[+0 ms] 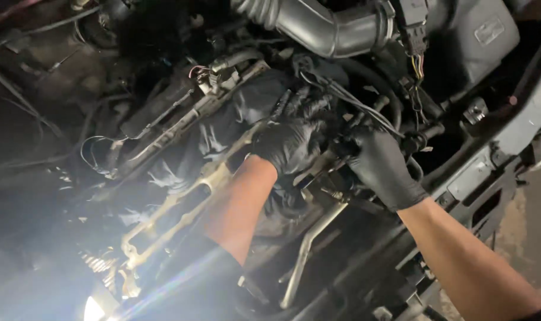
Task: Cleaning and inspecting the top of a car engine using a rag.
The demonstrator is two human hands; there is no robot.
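Both my hands wear black gloves and reach into a car's engine bay. My left hand (291,145) is curled around a dark part in the middle of the engine, beside a dirty metal bracket (181,202). My right hand (380,166) presses in close to it, fingers closed on a black connector or hose end below a bundle of wires (347,98). What exactly each hand grips is hidden by the fingers and the gloom.
A ribbed black air intake hose (318,27) crosses the top. A black plastic cover (478,35) sits at the upper right. The front frame rail (490,172) runs along the right. A bright work light (92,309) glares at the lower left.
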